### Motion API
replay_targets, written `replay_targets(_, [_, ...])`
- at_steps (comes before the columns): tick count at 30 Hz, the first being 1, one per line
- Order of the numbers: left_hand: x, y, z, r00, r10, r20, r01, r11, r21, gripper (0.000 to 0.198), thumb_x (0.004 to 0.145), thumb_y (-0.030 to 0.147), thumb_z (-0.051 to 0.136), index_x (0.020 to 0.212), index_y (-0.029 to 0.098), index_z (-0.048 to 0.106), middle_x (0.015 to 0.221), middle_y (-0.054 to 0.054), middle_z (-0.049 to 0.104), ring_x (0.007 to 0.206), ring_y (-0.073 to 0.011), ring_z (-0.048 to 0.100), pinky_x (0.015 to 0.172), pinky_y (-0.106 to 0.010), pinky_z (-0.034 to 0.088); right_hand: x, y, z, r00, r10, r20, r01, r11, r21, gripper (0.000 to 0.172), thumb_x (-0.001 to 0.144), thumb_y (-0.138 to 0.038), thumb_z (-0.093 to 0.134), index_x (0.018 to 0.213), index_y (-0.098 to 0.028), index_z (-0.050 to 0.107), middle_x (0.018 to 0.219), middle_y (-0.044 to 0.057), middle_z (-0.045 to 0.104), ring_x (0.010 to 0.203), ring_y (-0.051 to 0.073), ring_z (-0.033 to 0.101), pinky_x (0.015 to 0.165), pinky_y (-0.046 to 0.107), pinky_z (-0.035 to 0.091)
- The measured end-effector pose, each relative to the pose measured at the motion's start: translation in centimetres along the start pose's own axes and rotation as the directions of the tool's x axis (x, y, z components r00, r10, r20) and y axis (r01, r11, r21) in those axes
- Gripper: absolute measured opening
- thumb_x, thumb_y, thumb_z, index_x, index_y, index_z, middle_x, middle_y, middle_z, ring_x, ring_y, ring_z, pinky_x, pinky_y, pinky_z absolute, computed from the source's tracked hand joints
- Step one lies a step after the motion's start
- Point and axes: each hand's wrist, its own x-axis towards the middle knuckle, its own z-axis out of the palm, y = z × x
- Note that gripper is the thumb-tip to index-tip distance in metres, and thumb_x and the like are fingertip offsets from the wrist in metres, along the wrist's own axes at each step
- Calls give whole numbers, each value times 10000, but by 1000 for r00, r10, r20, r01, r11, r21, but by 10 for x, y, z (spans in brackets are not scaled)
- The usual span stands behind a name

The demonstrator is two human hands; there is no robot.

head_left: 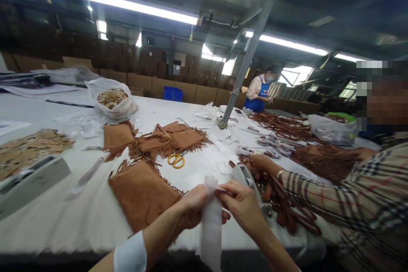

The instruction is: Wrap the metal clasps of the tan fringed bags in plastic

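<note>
In front of me a white, thin, translucent strip [211, 225] hangs down past the table edge. My left hand [194, 206] is closed on its upper part from the left. The fingers of my right hand [237, 199] pinch the strip near its top, where a small edge sticks out. A brown fringed suede bag piece [143, 195] lies flat beside my left forearm. Beyond it are yellow-handled scissors [176, 161] and more brown fringed pieces [188, 138]. Just past my right hand stands a grey tape dispenser [244, 175].
At right a co-worker's hand [263, 165] reaches into brown straps [287, 208]. On the left are another grey dispenser [38, 182], tan paper tags [35, 146] and a plastic bag of small pieces [111, 97]. A metal post [244, 68] rises from the white table [89, 221]; another person [258, 93] stands beyond.
</note>
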Motion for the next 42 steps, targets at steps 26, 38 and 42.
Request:
replay_targets(26, [-71, -18, -8, 935, -177, 308, 120, 973, 195, 614, 653, 762, 550, 801, 166, 559, 542, 45, 516, 410, -69, 391, 489, -248, 413, -48, -32, 16, 983, 132, 130, -160, 957, 240, 280, 657, -424, 708, 631, -148, 673, 644, 22, 638, 419, 71, 467, 393, 202, 361])
replay_targets(38, [-110, -102, -26, 990, 77, 115, -89, 991, 101, 518, 692, 676, 605, 719, 158, 603, 507, 23, 499, 410, -88, 424, 441, -229, 350, -128, 7, 82, 879, 228, 420, -464, 613, 639, 776, 610, -700, 660, 1182, -187, 558, 510, -12, 588, 386, 143, 517, 413, 256, 420])
replay_targets(42, [-121, -121, -46, 982, 174, -69, -168, 982, 86, 541, 734, 672, 551, 735, 135, 616, 596, -7, 549, 478, -94, 463, 469, -217, 343, -162, 20, 128, 847, 213, 488, -522, 513, 681, 774, 599, -614, 736, 1227, -203, 543, 759, 60, 686, 696, 219, 643, 600, 294, 497])
